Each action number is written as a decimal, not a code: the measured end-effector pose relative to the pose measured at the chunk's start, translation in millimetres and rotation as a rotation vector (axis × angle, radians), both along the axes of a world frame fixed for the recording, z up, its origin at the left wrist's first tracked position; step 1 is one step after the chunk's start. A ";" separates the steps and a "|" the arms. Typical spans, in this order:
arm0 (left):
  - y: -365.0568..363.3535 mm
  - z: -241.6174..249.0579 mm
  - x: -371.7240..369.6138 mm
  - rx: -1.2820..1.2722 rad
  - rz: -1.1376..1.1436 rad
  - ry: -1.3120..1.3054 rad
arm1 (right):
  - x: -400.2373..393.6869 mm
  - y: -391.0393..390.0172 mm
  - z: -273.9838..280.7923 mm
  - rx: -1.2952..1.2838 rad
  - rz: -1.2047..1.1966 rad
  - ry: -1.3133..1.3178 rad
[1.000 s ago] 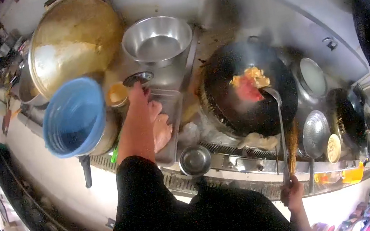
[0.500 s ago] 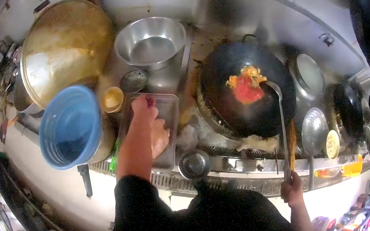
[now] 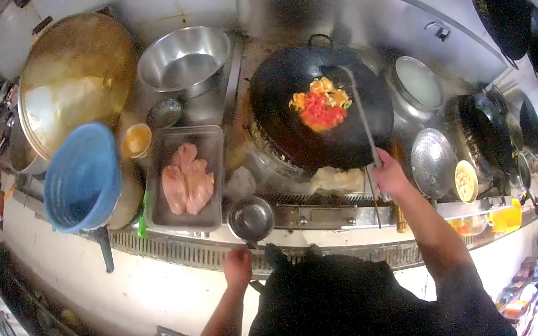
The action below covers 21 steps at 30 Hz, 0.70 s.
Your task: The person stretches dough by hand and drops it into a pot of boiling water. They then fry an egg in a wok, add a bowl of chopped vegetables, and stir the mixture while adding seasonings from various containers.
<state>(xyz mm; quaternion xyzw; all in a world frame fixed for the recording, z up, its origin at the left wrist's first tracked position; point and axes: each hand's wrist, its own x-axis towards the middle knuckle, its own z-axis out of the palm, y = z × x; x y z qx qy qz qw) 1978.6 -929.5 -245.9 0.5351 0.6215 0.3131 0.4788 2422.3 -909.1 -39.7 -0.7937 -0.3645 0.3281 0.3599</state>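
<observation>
Ladle (image 3: 365,120), gripped by the right hand (image 3: 390,175), enters the wok (image 3: 286,140), upper middle; left hand (image 3: 237,267) curls near the metal bowl (image 3: 251,219), grasp unclear.

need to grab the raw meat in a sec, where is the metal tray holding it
In the head view, the metal tray is left of the black wok, just right of the blue basket.
</observation>
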 end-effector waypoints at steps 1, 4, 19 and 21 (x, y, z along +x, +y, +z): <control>-19.9 45.5 5.4 0.011 -0.106 0.260 | 4.2 1.6 4.4 -0.006 0.066 0.187; -83.4 -12.0 -23.9 -0.128 -0.169 0.506 | 5.8 -15.5 36.7 -0.078 0.185 0.352; -228.4 -84.7 -65.2 -0.342 0.217 0.387 | 27.0 -58.6 10.0 -0.057 0.017 0.390; -238.6 -76.8 -64.0 -0.131 -0.035 0.598 | 32.3 -43.3 9.8 -0.080 0.058 0.597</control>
